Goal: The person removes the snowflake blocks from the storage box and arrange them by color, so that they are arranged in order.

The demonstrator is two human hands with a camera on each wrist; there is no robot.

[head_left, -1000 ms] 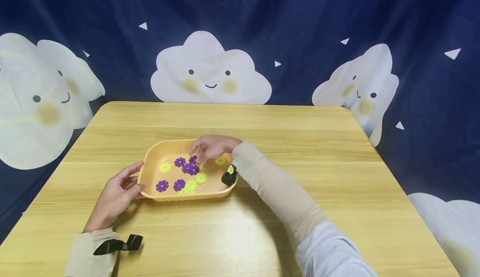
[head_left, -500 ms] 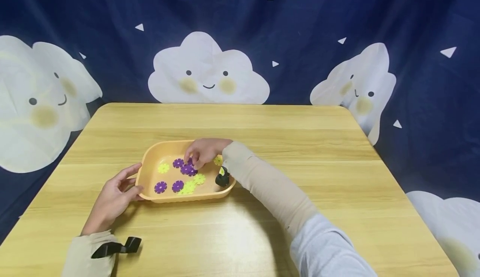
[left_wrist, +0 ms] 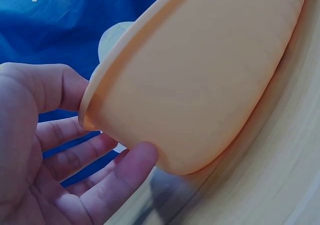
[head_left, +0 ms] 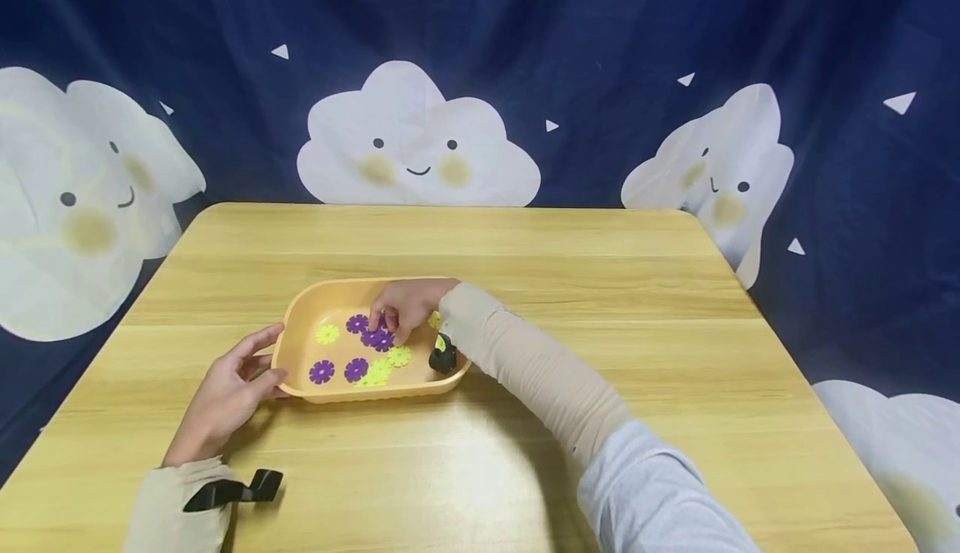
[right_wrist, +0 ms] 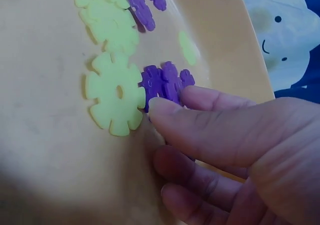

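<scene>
Fingers [right_wrist: 200, 130] of right hand [head_left: 411, 299] reach purple discs [right_wrist: 154, 79], grip indeterminate; left hand [head_left: 225, 391] grips tray [left_wrist: 200, 85]. Disc overlap at these fingers could lift several together.

A person's left hand [head_left: 228, 395] grips, fingers [left_wrist: 81, 157] bent, as the right arm [head_left: 551, 378] stretches forward, right hand [head_left: 411, 303] angled downward.

1. Tray [head_left: 375, 396]: orange, rounded corners, upright on the worktop [head_left: 600, 303]; left end gripped by the left hand [head_left: 227, 393].
2. Purple discs [head_left: 322, 371]: notched rims; two at near left, one farther back, others clustered centrally between the right hand's [head_left: 412, 301] thumb and index finger.
3. Yellow discs [head_left: 327, 334]: notched, centrally pierced; one left, an overlapping group near, one far right, partly hidden.
</scene>
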